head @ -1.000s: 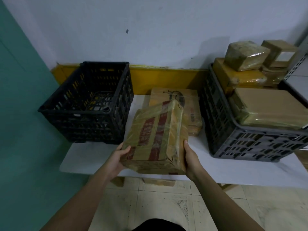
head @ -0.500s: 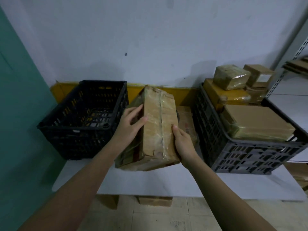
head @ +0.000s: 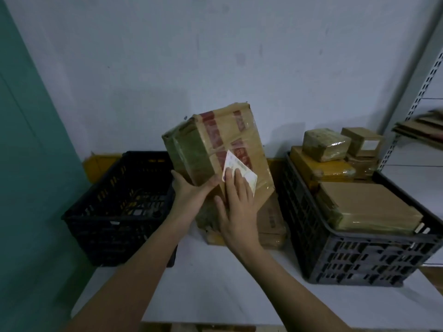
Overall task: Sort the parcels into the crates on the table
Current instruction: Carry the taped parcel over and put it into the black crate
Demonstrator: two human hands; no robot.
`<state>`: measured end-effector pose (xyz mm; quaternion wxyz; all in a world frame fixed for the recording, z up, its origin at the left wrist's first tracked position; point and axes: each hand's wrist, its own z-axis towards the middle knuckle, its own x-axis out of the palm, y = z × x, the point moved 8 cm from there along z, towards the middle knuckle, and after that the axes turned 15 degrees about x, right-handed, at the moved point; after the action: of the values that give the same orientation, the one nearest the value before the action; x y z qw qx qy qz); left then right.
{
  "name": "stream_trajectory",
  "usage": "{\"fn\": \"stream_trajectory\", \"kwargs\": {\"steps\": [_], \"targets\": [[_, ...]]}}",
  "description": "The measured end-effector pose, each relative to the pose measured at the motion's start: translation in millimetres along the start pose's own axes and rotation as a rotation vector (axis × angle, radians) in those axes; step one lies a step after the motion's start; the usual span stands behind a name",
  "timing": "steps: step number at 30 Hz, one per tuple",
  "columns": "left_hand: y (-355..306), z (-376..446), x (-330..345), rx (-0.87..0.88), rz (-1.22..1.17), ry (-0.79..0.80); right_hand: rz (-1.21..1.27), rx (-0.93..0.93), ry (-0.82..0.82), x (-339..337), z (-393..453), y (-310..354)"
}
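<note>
I hold a brown taped parcel (head: 215, 149) with red stripes upright above the table, between the two crates. My left hand (head: 191, 188) grips its lower left side. My right hand (head: 236, 202) lies flat on its front face, fingers over a white label (head: 239, 168). The black crate (head: 119, 202) on the left looks empty of parcels. The grey crate (head: 359, 255) on the right is piled with several wrapped parcels (head: 366, 207). Another brown parcel (head: 271, 219) lies on the white table (head: 215, 283) behind my hands.
A metal shelf rack (head: 417, 99) stands at the far right with flat cardboard (head: 422, 128) on it. A teal wall (head: 31, 164) closes the left side. A yellow ledge (head: 100, 161) runs behind the crates along the white wall.
The parcel has been lifted higher and turned so its labelled face shows. My right hand moved from the parcel's side onto that face.
</note>
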<state>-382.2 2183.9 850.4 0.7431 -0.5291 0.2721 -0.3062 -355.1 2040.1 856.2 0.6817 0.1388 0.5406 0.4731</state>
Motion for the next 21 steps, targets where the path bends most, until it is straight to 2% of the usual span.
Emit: {"fn": "stream_trajectory", "kwargs": {"steps": [4, 8, 12, 16, 18, 21], "targets": [[-1, 1, -7, 0.047, -0.038, -0.058, -0.077, 0.004, -0.026, 7, 1, 7], [4, 7, -25, 0.050, -0.158, -0.080, 0.004, -0.025, 0.093, 7, 11, 0], [5, 12, -43, 0.023, -0.214, 0.027, 0.214, 0.260, -0.064, -31, 47, -42], [-1, 13, -44, 0.041, -0.209, 0.123, 0.501, 0.427, 0.253, -26, 63, -69], [0, 14, -43, 0.029, -0.210, 0.118, 0.542, 0.438, 0.287, -20, 63, -80], [2, 15, -39, 0.020, -0.202, 0.103, 0.594, 0.431, 0.246, -18, 61, -89]]}}
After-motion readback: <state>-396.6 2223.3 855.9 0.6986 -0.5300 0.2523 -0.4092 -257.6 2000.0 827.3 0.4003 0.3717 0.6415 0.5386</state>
